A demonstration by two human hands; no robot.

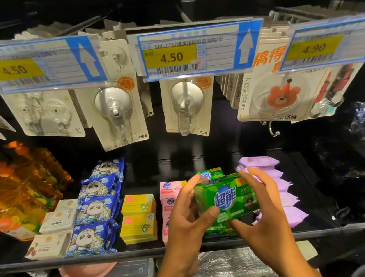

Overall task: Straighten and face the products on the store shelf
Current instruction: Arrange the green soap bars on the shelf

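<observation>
Fingers [194, 183] of the left hand [184, 221] curl round the left end of a green plastic-wrapped soap pack [230, 198] with blue-and-white lettering, the thumb pressed on its front face. The right hand [267, 213] grips the other end, its fingers bent over the top and its thumb underneath. The pack is held lifted, lower centre of the frame, printed face toward the camera, just above more green soap packs [215, 230] lying at the front edge of the black metal shelf [76, 258].

Beneath that shelf, at lower left, a pink plastic dish [87, 272] rests on a clear lidded box [126, 275].

On the shelf, left of the hands, stand pink soap packs [168, 187], then stacked yellow soap boxes [138, 216], a row of blue panda-print packets [94, 222], white cardboard boxes [55, 231] and, far left, orange liquid bottles [20, 198] with orange caps. Right of the hands runs a row of pale purple packets [288, 196].

Higher up, cards hang from pegs: two white cards with clear suction hooks [115, 108], and at right an orange bear hook card [282, 97]. In front of them sit blue-and-yellow price tags [192, 51], reading 4.50, 4.50 and 4.90.
</observation>
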